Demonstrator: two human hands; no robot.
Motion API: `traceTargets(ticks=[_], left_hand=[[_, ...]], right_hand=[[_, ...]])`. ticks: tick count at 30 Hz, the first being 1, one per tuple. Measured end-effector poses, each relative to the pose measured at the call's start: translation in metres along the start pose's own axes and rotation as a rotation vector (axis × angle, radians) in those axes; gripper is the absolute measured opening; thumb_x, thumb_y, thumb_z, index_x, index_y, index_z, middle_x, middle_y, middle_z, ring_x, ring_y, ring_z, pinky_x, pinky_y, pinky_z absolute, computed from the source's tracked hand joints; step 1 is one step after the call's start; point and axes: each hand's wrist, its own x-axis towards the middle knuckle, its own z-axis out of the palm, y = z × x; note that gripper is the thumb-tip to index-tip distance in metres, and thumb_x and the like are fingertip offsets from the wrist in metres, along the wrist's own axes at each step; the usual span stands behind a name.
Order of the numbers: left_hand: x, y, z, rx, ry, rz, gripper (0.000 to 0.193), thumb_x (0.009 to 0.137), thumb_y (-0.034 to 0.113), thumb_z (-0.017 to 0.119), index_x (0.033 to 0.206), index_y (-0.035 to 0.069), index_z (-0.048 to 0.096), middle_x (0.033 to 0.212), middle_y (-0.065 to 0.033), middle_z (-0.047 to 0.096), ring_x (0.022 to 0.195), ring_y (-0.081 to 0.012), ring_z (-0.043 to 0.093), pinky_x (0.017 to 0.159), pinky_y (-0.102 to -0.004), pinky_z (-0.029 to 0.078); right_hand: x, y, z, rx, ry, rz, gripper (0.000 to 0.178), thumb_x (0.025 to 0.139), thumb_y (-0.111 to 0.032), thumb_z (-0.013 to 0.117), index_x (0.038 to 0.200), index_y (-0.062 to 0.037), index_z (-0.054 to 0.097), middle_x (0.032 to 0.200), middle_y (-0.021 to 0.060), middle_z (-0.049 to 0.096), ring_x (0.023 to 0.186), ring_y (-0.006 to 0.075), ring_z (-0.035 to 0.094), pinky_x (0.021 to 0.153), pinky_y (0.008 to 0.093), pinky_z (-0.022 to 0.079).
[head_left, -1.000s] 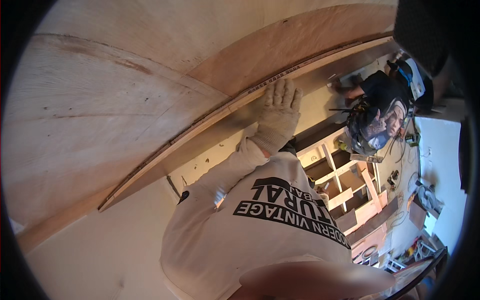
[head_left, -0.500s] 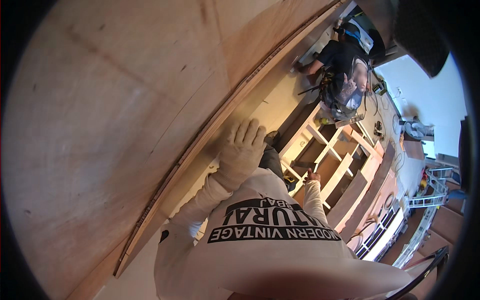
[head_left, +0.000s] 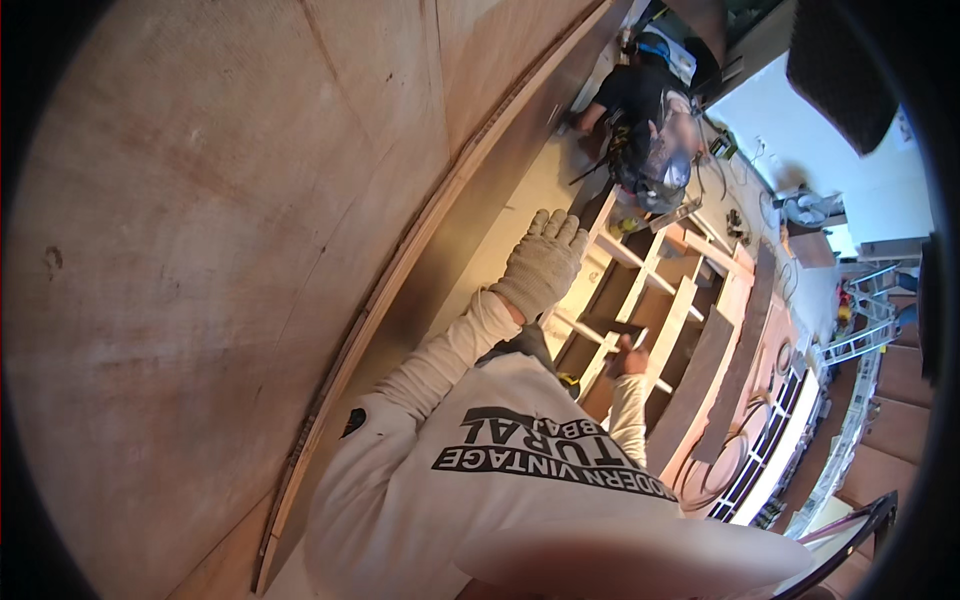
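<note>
The fingers of the gloved left hand are stretched out and slightly parted, with nothing visible in them, while those of the bare right hand look partly curled, though whether they pinch anything cannot be told. The slatted wooden frame lies just right of the left fingers and around the right ones, with a large plywood panel farther left.

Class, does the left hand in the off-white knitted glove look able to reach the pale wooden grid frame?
Probably yes: the left hand looks empty, and nothing visible blocks its way to the grid frame.
</note>
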Motion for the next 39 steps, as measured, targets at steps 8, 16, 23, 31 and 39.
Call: traceTargets(ticks=[8, 16, 23, 31, 39], left_hand=[[-0.047, -0.005, -0.021, 0.044, -0.073, 0.004, 0.070, 0.091, 0.044, 0.065, 0.146, 0.005, 0.050, 0.156, -0.0189, 0.042, 0.147, -0.0381, 0.035, 0.122, -0.0514, 0.025], [-0.034, -0.009, -0.100, 0.167, 0.004, -0.083, 0.048, 0.090, 0.024, 0.061, 0.135, 0.008, 0.060, 0.095, -0.0032, 0.063, 0.086, -0.0203, 0.061, 0.079, -0.0369, 0.049], [-0.008, -0.039, -0.087, 0.363, -0.037, -0.279, 0.055, 0.085, 0.023, 0.071, 0.138, 0.015, 0.059, 0.092, -0.0010, 0.066, 0.079, -0.0204, 0.063, 0.070, -0.0382, 0.050], [0.008, -0.055, -0.098, 0.359, -0.007, -0.249, 0.056, 0.086, 0.019, 0.071, 0.140, 0.011, 0.059, 0.101, -0.0021, 0.068, 0.083, -0.0202, 0.063, 0.074, -0.0371, 0.052], [0.000, -0.071, -0.095, 0.307, 0.033, -0.351, 0.055, 0.086, 0.020, 0.072, 0.138, 0.013, 0.060, 0.111, -0.0039, 0.068, 0.099, -0.0232, 0.065, 0.089, -0.0396, 0.051]], right_hand=[[-0.104, -0.212, -0.032, 0.322, -0.605, 0.002, 0.036, 0.102, -0.027, 0.061, 0.117, 0.0065, 0.060, 0.079, 0.0088, 0.061, 0.049, 0.0209, 0.060, 0.044, 0.0372, 0.057], [-0.108, -0.266, 0.025, 0.709, -1.068, 0.097, 0.072, 0.102, -0.053, 0.051, 0.135, 0.0115, 0.047, 0.098, 0.0201, 0.063, 0.061, 0.0279, 0.067, 0.046, 0.0394, 0.058], [-0.040, -0.238, 0.137, 0.591, -1.206, -0.159, 0.072, 0.097, -0.042, 0.065, 0.144, 0.0075, 0.043, 0.133, 0.0233, 0.059, 0.111, 0.0303, 0.063, 0.081, 0.0392, 0.059], [-0.064, -0.286, 0.224, 0.657, -1.313, -0.013, 0.060, 0.107, -0.038, 0.050, 0.142, 0.0103, 0.044, 0.114, 0.0250, 0.068, 0.092, 0.0320, 0.072, 0.066, 0.0370, 0.062], [-0.075, -0.308, 0.268, 1.293, -0.941, 0.382, 0.032, 0.107, -0.026, 0.049, 0.118, 0.0025, 0.057, 0.093, 0.0110, 0.065, 0.092, 0.0319, 0.062, 0.102, 0.0479, 0.046]])
